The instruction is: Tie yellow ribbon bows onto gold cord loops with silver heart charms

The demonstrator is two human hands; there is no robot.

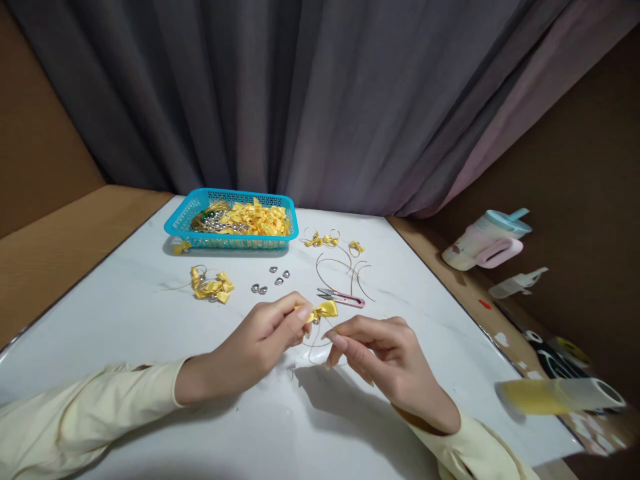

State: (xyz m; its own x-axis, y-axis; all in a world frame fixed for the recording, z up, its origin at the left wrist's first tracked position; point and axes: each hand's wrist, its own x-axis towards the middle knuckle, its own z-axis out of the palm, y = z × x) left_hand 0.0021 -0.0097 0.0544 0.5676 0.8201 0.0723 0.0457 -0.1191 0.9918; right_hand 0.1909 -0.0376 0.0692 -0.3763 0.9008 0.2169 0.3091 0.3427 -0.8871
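Observation:
My left hand (pixel 275 327) pinches a yellow ribbon bow (pixel 326 309) at its left side, above the white table. A small silver bead hangs under the knot of the bow. To the right, my right hand (pixel 377 350) has its thumb and forefinger closed on a thin cord (pixel 327 327) that runs from the bow and loops below it. Just behind the hands lie thread snips (pixel 350 299) with pink handles. Several silver heart-shaped beads (pixel 279 281) lie loose to the left of the snips.
A blue basket (pixel 173 230) with yellow bows, silver beads and gold cord stands at the back. Finished-looking bows (pixel 214 288) lie at left, others (pixel 323 240) behind. Cut cords (pixel 345 263) curl near the snips. A cup (pixel 483 240), glue bottle (pixel 517 283) and yellowish tube (pixel 545 397) are at right.

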